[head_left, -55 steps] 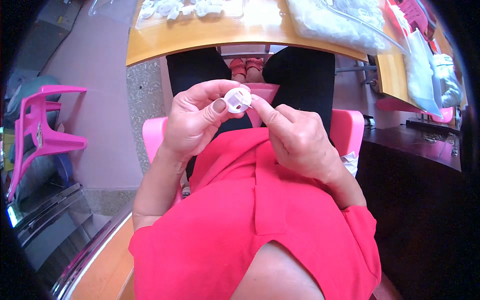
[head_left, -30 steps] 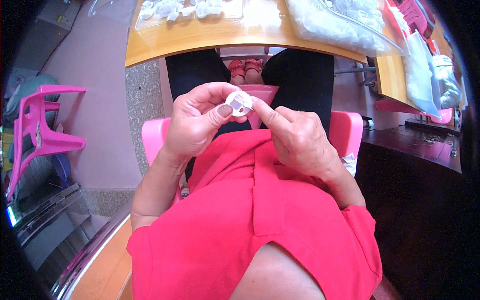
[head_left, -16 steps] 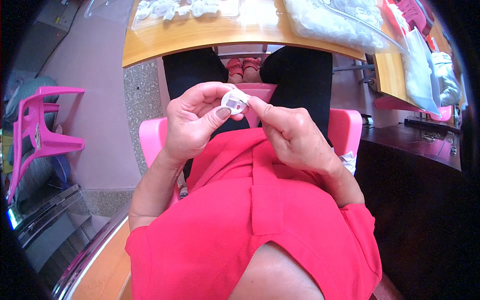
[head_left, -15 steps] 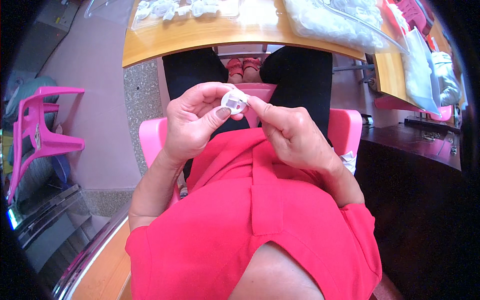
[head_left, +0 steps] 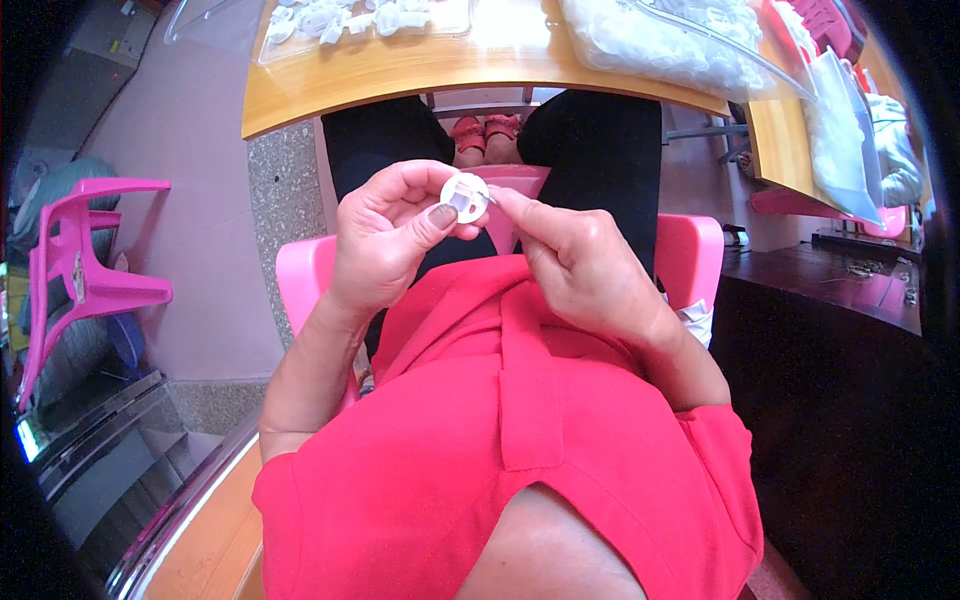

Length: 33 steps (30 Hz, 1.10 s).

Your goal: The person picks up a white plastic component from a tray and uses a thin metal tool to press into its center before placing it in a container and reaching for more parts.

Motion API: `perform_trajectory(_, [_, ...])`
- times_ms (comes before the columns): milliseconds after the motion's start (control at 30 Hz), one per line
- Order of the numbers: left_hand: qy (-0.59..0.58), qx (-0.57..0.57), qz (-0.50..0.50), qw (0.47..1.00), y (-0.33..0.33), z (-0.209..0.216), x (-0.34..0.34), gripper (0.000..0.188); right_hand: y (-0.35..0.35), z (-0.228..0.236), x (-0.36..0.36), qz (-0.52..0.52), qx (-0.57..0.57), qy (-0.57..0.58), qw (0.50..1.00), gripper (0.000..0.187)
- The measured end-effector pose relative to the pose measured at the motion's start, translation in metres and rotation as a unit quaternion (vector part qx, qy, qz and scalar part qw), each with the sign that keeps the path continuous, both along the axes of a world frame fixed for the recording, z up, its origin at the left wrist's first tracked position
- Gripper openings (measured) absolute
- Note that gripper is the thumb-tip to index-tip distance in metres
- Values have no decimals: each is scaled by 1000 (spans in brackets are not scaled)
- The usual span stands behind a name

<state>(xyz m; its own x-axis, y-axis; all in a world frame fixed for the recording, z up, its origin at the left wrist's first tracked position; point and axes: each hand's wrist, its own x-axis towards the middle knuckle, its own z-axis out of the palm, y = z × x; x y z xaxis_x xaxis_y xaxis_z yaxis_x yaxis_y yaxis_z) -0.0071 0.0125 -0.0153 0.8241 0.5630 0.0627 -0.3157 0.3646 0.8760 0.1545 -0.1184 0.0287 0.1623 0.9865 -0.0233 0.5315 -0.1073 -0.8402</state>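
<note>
Above my lap, my left hand (head_left: 392, 225) pinches a small round white plastic part (head_left: 464, 199) between thumb and fingers. The part is a disc with a raised rim, and openings show in its middle. My right hand (head_left: 575, 240) is closed, with its index finger stretched to the disc's right edge. A thin dark sliver shows between that fingertip and the disc. Most of what the right hand may hold is hidden inside the fingers, so its kind does not show.
Ahead is a wooden table (head_left: 400, 82) with a clear tray (head_left: 447, 22) of white plastic parts and a larger clear bin (head_left: 670, 50) of whitish translucent pieces. A pink plastic stool (head_left: 95, 265) lies tipped at left. A dark low surface (head_left: 810, 275) stands at right.
Both hands hold nearly the same pose. The white disc has tilted slightly, and my right fingertips have shifted a little left along its edge.
</note>
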Motion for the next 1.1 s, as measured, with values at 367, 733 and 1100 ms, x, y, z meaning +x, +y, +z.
perform_trajectory(367, [40, -65, 8, 997, -4, 3, 2, 33, -6, 15, -6, 5, 29, -298, 954, 47])
perform_trajectory(733, [40, -26, -1, 999, -4, 0, 0, 29, -6, 13, -2, 39, 46, -338, 939, 50])
perform_trajectory(1100, [26, -30, -28, 999, -3, -2, -2, 31, -7, 14, -1, 70, 58, -382, 920, 48])
